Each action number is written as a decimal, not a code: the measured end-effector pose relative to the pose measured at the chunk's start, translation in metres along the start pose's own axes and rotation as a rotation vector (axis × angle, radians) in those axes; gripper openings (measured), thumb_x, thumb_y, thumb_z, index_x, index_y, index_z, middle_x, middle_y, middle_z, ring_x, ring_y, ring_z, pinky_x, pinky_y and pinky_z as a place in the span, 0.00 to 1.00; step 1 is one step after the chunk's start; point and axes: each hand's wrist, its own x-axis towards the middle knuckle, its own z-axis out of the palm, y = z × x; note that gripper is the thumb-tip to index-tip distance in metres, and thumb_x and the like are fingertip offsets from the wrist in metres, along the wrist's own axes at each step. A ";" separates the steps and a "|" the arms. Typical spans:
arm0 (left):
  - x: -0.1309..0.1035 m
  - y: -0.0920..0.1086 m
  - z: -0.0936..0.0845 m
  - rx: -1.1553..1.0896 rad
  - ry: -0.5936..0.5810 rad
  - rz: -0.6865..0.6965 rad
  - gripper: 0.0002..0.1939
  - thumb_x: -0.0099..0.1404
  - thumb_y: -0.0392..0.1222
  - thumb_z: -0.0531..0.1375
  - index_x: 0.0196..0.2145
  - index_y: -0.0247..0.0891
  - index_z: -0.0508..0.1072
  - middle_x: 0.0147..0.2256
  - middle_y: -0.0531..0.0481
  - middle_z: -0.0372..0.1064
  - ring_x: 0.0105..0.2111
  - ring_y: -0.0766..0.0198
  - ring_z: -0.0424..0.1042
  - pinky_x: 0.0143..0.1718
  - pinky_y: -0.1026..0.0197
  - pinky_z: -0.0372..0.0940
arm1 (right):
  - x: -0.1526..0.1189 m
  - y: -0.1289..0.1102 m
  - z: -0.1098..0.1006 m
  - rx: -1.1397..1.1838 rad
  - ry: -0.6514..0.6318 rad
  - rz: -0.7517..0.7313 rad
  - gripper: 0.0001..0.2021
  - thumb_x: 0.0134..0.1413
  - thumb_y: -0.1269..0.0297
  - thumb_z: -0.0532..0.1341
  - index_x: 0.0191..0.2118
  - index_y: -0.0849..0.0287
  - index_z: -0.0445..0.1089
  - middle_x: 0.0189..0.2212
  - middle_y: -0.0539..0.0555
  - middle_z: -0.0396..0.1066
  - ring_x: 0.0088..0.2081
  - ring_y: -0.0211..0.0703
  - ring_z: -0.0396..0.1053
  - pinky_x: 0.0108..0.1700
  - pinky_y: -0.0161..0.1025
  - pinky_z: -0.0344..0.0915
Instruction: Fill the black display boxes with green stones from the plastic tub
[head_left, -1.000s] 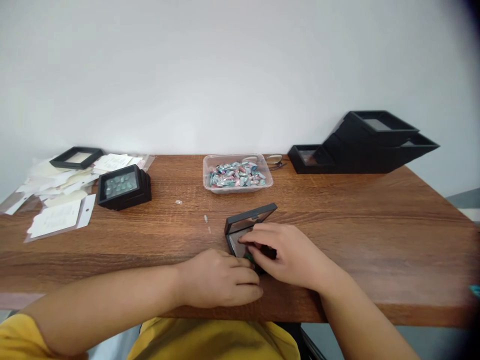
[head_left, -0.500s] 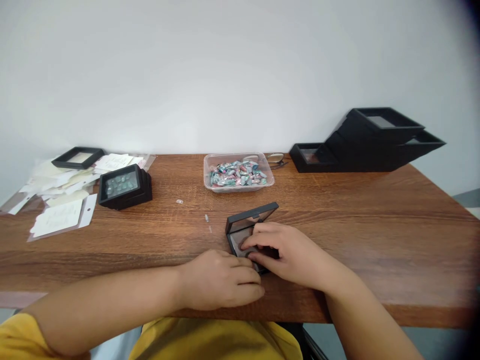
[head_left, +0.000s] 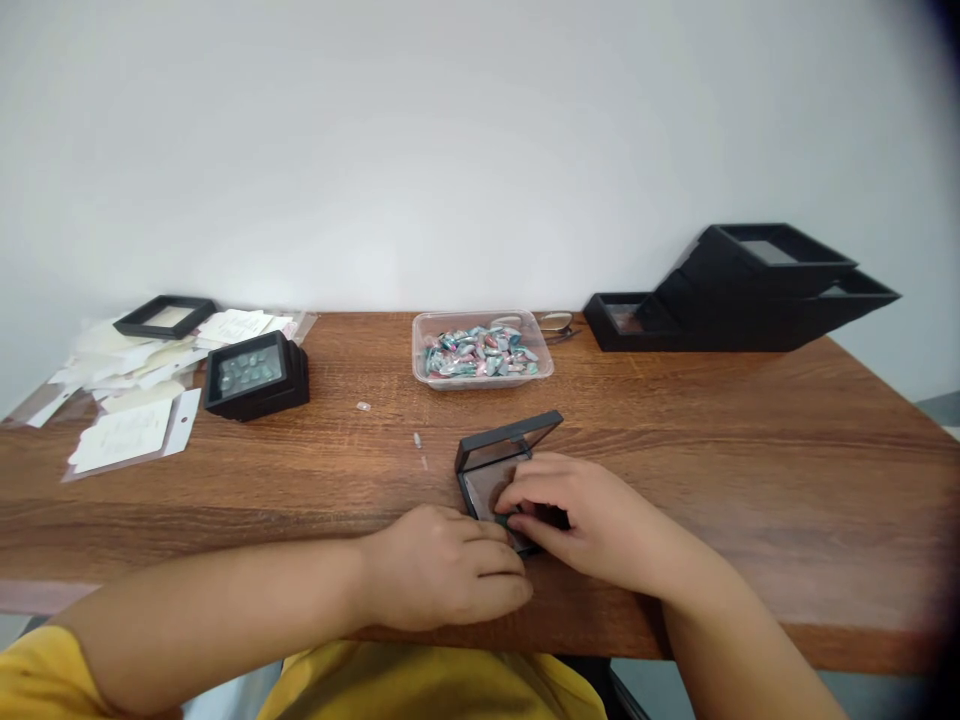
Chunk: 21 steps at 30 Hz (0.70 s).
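An open black display box point(head_left: 471, 447) lies in front of me, its clear-windowed lid tilted up at the back. My left hand point(head_left: 448, 567) rests at the box's near left corner, fingers curled over its edge and holding it. My right hand point(head_left: 581, 515) reaches into the box from the right, thumb and forefinger pinched together. At those fingertips shows a small green press-on nail point(head_left: 502, 520), mostly covered by the fingers. Behind the box, a clear plastic tub point(head_left: 484, 382) holds many shiny teal, pink and silver press-on nails point(head_left: 480, 352).
Left stand stacked black boxes point(head_left: 255, 385), the top one with nails under its window, beside white cards point(head_left: 124, 437) and another black box point(head_left: 166, 316). Two small clear pieces point(head_left: 364, 406) lie mid-table. Eyeglasses point(head_left: 556, 322) and piled black boxes point(head_left: 739, 305) are at back right.
My right thumb and forefinger have drawn closer together inside the box, and a green spot now shows at their tips. My left hand keeps its place. The whole view has shifted slightly.
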 end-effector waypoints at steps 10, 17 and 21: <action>-0.002 -0.005 0.004 0.050 0.008 0.030 0.10 0.73 0.36 0.54 0.42 0.41 0.76 0.40 0.53 0.78 0.40 0.68 0.76 0.35 0.68 0.70 | 0.005 0.002 0.009 -0.089 0.199 -0.027 0.08 0.66 0.69 0.57 0.41 0.53 0.75 0.38 0.48 0.79 0.39 0.40 0.75 0.42 0.37 0.66; -0.002 -0.003 0.003 0.018 -0.070 -0.016 0.12 0.74 0.36 0.51 0.44 0.41 0.75 0.41 0.50 0.78 0.40 0.68 0.75 0.37 0.69 0.69 | 0.010 0.012 0.020 -0.226 0.323 -0.208 0.10 0.66 0.72 0.57 0.43 0.56 0.76 0.39 0.52 0.80 0.40 0.42 0.75 0.45 0.40 0.70; -0.001 -0.004 0.001 -0.009 -0.113 -0.041 0.13 0.75 0.37 0.50 0.45 0.41 0.74 0.42 0.50 0.77 0.40 0.67 0.75 0.38 0.68 0.69 | 0.008 0.011 0.016 -0.205 0.305 -0.228 0.10 0.65 0.71 0.58 0.41 0.55 0.77 0.40 0.51 0.80 0.41 0.41 0.76 0.48 0.41 0.71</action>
